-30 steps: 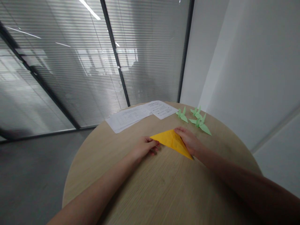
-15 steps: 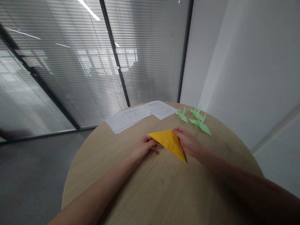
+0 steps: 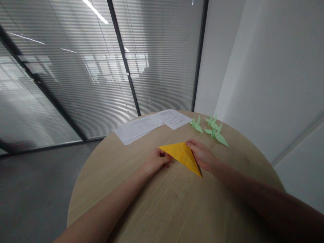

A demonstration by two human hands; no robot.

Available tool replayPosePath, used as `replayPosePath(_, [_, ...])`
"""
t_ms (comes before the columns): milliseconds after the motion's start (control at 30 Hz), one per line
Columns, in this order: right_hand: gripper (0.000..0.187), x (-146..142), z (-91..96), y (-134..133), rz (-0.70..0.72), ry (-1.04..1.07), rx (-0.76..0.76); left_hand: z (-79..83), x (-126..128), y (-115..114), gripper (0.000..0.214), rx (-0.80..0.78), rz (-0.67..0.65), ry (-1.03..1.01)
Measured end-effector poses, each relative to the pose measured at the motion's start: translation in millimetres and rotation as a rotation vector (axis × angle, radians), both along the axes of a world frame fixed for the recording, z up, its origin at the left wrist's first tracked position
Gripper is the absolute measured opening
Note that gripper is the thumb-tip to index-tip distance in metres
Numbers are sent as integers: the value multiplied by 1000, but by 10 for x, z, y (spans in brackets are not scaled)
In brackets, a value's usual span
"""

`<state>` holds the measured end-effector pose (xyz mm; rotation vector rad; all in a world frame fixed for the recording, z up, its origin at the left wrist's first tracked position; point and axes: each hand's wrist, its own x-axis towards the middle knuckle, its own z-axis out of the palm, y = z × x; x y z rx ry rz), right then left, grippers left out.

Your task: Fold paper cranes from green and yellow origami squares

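A yellow sheet of origami paper [image 3: 182,153], folded into a triangle with creases across it, is held above the table. My right hand [image 3: 202,153] pinches it at its upper right edge, thumb on the near face and the other fingers behind. At the left corner my left hand [image 3: 157,161] is closed on the paper's lower edge, thumb and fingers drawn together. Some of its fingertips are hidden behind the sheet. One corner of the triangle points down toward me, below my right hand.
Three light green paper cranes [image 3: 217,134] stand at the back right of the round wooden table [image 3: 162,209]. Printed white sheets [image 3: 141,126] lie overlapping at its far edge. Behind are a glass partition with blinds [image 3: 162,67] and a white wall [image 3: 278,84].
The fingers of my left hand have drawn closer together at the paper's left corner. My right hand keeps its pinch, and the paper has barely shifted.
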<state>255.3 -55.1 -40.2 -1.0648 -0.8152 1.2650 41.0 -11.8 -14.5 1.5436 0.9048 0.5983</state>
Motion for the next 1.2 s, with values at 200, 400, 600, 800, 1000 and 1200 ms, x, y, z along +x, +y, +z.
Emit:
replayPosePath(200, [14,15,-4,2,-7,11,-2,55,0,-37,16,-32,74,-29])
replayPosePath(400, [16,54,-21,14,-21,14,3,93,-22,-10,17,79,134,-18])
replayPosePath(600, [12,70,-38,37,-32,16,-12,110,-93,74,13,163,233,-33])
replayPosePath(800, [18,114,-14,39,-44,-68,9,140,-88,31,19,155,236,-24])
replayPosePath(1000, [17,147,31,20,-51,-104,19,151,-96,25,26,143,226,-39])
replayPosePath(1200, [13,187,49,30,-79,-153,13,120,-143,102,37,59,261,-112])
